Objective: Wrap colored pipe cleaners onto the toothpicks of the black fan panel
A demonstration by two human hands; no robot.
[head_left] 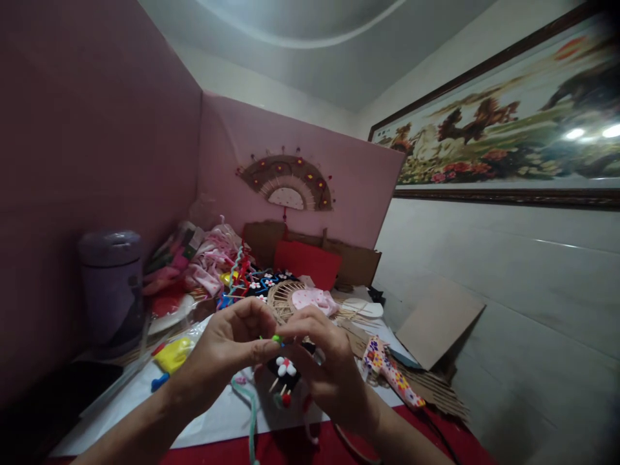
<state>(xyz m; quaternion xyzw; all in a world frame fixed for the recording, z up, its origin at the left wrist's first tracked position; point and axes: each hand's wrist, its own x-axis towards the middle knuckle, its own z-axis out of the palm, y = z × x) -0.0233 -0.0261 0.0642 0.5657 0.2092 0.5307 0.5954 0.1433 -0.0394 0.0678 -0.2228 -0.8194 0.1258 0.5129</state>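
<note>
Both hands meet at the centre, above the table. Between the fingertips is a small piece of bright green, clay-like material (277, 338). My left hand (237, 336) pinches it from the left with thumb and forefinger. From the other side, my right hand (322, 352) has its fingers bent close around it. Just below lies a black piece with a white flower (285, 367) with a red centre, thin sticks and a red ball (286, 400) at its lower end. My right hand partly covers that piece. A pale green fuzzy strip (252, 413) hangs over the table's front.
Yellow clay (173, 354) and a blue lump (159, 382) lie left, near a lidded container (111, 287). Behind stand a woven fan shape (283, 300) and red sheet (310, 263). A flowered strip (392, 371) and cardboard (440, 329) are right. A decorated fan (290, 181) hangs on the pink panel.
</note>
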